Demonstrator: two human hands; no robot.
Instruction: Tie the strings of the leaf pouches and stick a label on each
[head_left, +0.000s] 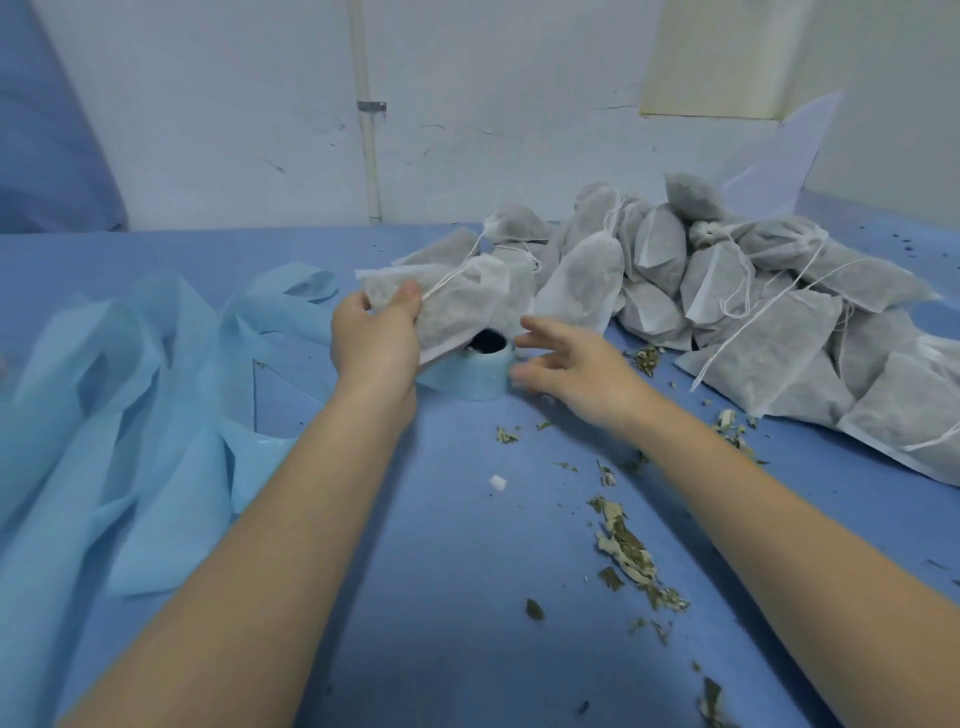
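- Reaching for the label roll (480, 375), we could knock it over or tear a label with our right hand (576, 371), its fingers spread and empty beside it.
- Our left hand (376, 332) pinches a leaf pouch (457, 306) above the roll; a loose grip could spill leaves.

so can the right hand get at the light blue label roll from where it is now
Probably yes. The right hand is open with its fingertips just beside the light blue label roll on the blue table. The white leaf pouch, held by the left hand, overhangs only the roll's top.
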